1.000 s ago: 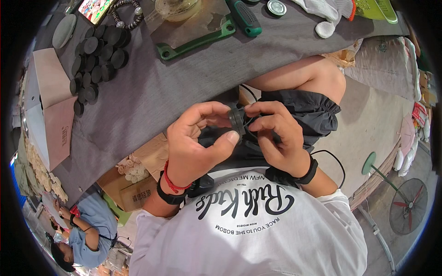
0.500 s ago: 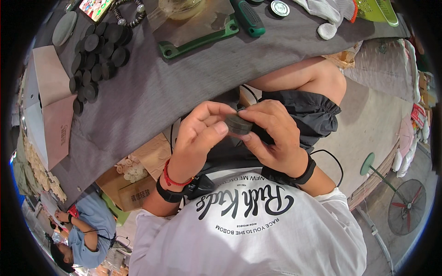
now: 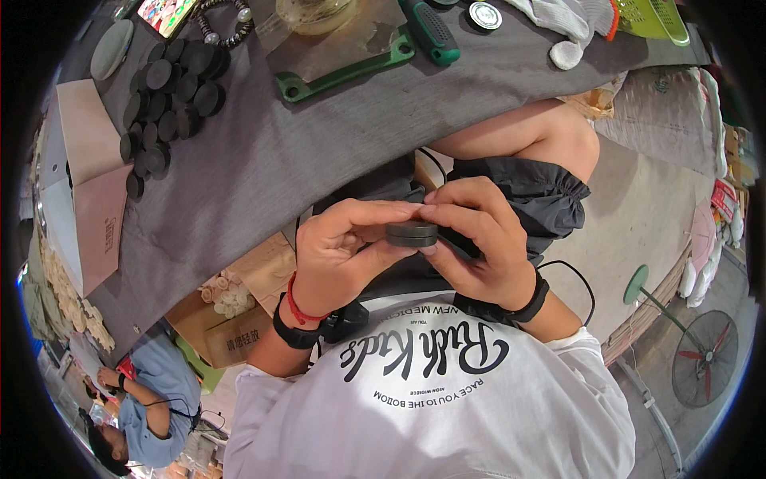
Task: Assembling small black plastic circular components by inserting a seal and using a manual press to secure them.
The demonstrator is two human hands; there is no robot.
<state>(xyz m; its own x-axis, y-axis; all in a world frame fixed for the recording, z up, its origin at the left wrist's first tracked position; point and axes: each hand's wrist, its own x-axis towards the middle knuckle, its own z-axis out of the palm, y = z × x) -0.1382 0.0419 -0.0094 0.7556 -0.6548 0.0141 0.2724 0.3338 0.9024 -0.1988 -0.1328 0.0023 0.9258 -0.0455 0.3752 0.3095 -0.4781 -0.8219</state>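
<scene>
In front of my belly I hold a thick black round disc (image 3: 411, 235) with a seam line running round its side. My left hand (image 3: 341, 249) pinches it from the left, thumb below and fingers along the top. From the right, my right hand (image 3: 483, 236) grips the same disc between thumb and fingertips. The fingertips of both hands meet at its far edge and hide part of it. At the left of the grey cloth-covered table (image 3: 263, 176) lies a heap of similar black round pieces (image 3: 163, 96).
Beyond my hands are a green-framed board (image 3: 347, 72), a green-and-black handle (image 3: 431, 33), a white glove (image 3: 562, 28) and a green basket (image 3: 650, 22). A pink folder (image 3: 100, 191) stands at the left. A fan (image 3: 706, 359) is on the right; another person (image 3: 155, 399) sits lower left.
The disc has tilted so that its seamed side faces me, and both hands have shifted slightly nearer to me. My left thumb has moved in under the disc.
</scene>
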